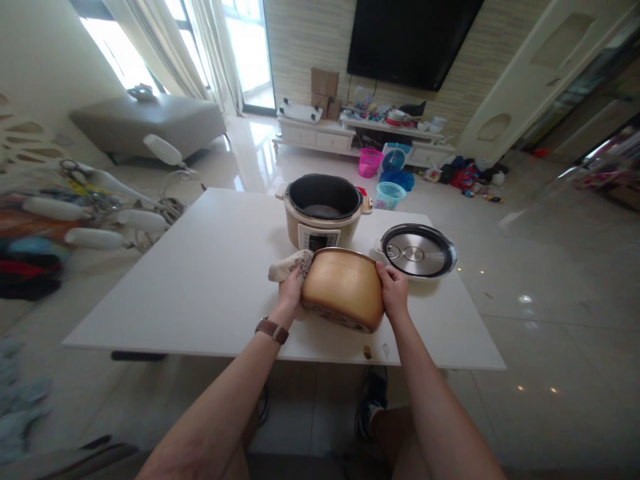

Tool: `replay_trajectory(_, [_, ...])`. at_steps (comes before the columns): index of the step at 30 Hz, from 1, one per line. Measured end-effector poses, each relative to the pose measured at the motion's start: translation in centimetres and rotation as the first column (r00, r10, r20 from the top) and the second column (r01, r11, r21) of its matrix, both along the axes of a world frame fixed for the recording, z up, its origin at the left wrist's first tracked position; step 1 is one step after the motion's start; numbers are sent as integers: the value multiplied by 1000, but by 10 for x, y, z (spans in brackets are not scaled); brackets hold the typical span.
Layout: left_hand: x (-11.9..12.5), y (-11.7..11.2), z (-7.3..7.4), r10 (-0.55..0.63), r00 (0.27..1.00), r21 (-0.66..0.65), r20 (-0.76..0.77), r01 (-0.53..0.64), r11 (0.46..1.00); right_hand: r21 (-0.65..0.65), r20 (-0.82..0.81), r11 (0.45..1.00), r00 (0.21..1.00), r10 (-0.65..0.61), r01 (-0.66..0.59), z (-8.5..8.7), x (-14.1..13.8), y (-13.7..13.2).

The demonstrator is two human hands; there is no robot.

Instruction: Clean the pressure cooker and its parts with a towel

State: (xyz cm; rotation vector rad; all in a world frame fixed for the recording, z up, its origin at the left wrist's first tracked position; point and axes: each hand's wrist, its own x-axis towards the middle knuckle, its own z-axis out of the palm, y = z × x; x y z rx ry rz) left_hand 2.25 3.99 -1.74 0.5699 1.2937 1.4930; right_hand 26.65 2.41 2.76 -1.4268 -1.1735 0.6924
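A gold-coloured inner pot is tilted above the near part of the table, its outside and ringed base facing me. My right hand grips it at the right side, thumb near the rim. At its left side is my left hand, closed round a pale patterned cloth against the pot; some of its fingers are hidden. Just beyond stands the pressure cooker body, uncovered, with a dark interior and a front control panel. The cooker's round lid lies to the right, its metal inner side up.
The white table ends close in front of me; small items lie near that edge. Beyond it are a pink basket, a blue basket and a cluttered TV cabinet. White lamp-like shapes stand at the table's left.
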Motion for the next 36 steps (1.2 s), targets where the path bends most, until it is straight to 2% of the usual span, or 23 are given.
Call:
replay_trajectory(2, [0,-1,3,41,999,-14,8,-41,999,0,-4,1000,1000,5,-5,-3,2,1])
replay_trajectory(5, [1,-7,14,95,989,66,-113,-87,994,-17,-5,1000,1000,17,-17,-8,4,1])
replay_trajectory(10, [1,-23,31,85,954,296,-287,4,955,-61,-13,997,999,45,-46,-12,-1,2])
replay_trajectory(13, [0,-25,34,78,945,326,-319,32,945,-69,-40,997,998,41,-44,-14,-4,4])
replay_trajectory(16, [-3,-17,27,88,961,268,-261,-15,963,-73,-81,997,996,31,-37,-15,-4,6])
replay_trajectory(20, [-9,1,10,128,986,60,-107,-122,991,-52,-89,998,996,29,-34,-16,-4,6])
replay_trajectory(23, [-11,8,1,127,991,-48,48,-125,991,-39,-70,999,997,35,-38,-16,-4,5])
replay_trajectory(25, [-12,9,-2,120,988,-63,97,-114,991,-46,-60,998,998,36,-39,-15,-4,5])
replay_trajectory(31, [-10,4,-2,113,993,-3,-33,-113,994,-13,-15,1000,1000,24,-24,-9,2,2])
replay_trajectory(36, [3,-10,13,80,988,57,-130,-73,996,42,13,999,1000,8,-8,1,3,-4])
